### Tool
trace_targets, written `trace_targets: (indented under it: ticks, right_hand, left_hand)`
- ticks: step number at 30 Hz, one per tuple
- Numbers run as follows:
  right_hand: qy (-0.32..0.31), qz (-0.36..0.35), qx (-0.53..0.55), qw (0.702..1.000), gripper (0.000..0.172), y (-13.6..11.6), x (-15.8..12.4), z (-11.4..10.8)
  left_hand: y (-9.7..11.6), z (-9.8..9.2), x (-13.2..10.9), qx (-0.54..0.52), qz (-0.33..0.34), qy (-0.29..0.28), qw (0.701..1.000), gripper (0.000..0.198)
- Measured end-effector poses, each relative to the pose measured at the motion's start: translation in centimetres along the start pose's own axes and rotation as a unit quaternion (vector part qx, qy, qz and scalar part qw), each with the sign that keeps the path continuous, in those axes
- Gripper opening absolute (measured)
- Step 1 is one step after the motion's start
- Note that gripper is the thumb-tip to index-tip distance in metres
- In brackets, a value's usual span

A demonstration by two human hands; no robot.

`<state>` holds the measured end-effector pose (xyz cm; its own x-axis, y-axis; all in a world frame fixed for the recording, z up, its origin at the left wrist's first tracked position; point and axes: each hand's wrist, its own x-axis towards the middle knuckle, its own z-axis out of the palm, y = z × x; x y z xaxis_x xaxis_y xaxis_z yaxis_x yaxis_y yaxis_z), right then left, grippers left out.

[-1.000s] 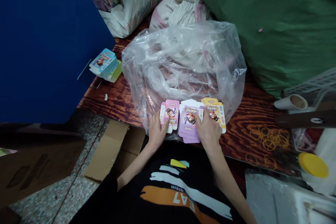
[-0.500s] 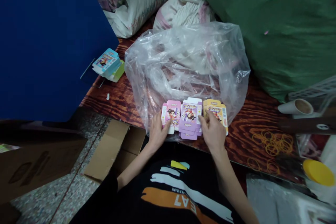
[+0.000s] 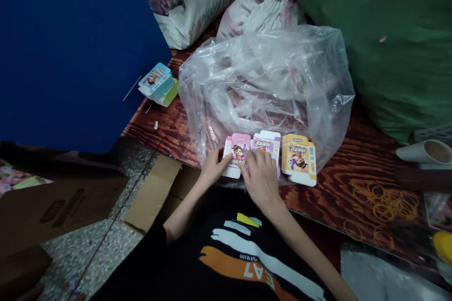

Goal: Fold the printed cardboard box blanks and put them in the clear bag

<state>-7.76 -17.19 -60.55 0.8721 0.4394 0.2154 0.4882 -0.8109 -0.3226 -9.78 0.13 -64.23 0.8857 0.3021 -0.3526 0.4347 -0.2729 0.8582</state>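
Three small stacks of flattened cartons with cartoon figures lie side by side at the table edge: pink cartons [image 3: 240, 143], purple cartons [image 3: 266, 140] and yellow cartons [image 3: 298, 157]. My left hand [image 3: 213, 169] holds the left edge of the pink stack, thumb on its front and the other fingers partly hidden. Over the purple stack rests my right hand [image 3: 262, 181], fingers stretched out and thumb reaching to the right edge of the pink stack. It covers most of the purple print. Nothing touches the yellow stack.
A clear plastic bag [image 3: 264, 80] spreads behind the cartons. Blue cartons [image 3: 155, 77] lie left on the wood-patterned table [image 3: 169, 127]. White sacks [image 3: 261, 11] stand behind. Rubber bands [image 3: 390, 200] and a paper cup [image 3: 427, 151] are right. A cardboard box [image 3: 153, 193] sits below.
My right hand has left the yellow cartons and moved left onto the purple ones, its thumb reaching the pink stack. My left hand stays at the pink cartons. The view has shifted slightly.
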Motion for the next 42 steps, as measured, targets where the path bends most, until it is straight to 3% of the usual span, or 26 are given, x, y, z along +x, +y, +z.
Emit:
trace_targets:
  ticks: [5, 14, 21, 25, 29, 35, 38, 42]
  right_hand:
    - [-0.014, -0.013, -0.052, 0.998, 0.035, -0.9, 0.8, 2.8]
    - [-0.006, -0.022, -0.035, 0.999, 0.035, -0.1, 0.6, 3.3]
    - [0.009, -0.027, 0.053, 0.998, 0.04, 1.9, -0.1, 3.6]
    - [0.018, -0.04, 0.085, 0.995, 0.039, 2.3, -0.5, 3.0]
    - [0.052, -0.033, 0.053, 0.997, 0.033, 1.1, -0.7, 1.1]
    - [0.078, -0.01, 0.034, 0.996, 0.027, -1.8, 0.4, -0.4]
    - [0.039, 0.01, 0.006, 0.999, 0.023, -2.7, 1.8, -0.3]
    - [-0.067, -0.004, -0.014, 0.998, 0.019, -3.5, 3.5, 0.1]
  left_hand:
    - [-0.3, -0.6, 1.1, -0.033, -0.02, -0.01, 0.999, 0.03]
    - [0.4, -0.5, 2.4, -0.111, -0.053, -0.048, 0.991, 0.034]
    - [1.6, -1.1, 2.4, -0.186, -0.106, -0.091, 0.973, 0.042]
    - [2.4, -1.2, 1.8, -0.203, -0.092, -0.06, 0.973, 0.045]
    - [3.4, -1.1, 0.9, -0.189, -0.048, -0.031, 0.98, 0.046]
    - [5.5, -1.8, -1.2, -0.094, 0.06, 0.076, 0.991, 0.045]
    - [5.4, -1.6, -1.8, -0.086, 0.074, 0.126, 0.986, 0.048]
    - [3.4, -1.1, -2.1, -0.214, 0.007, 0.156, 0.964, 0.056]
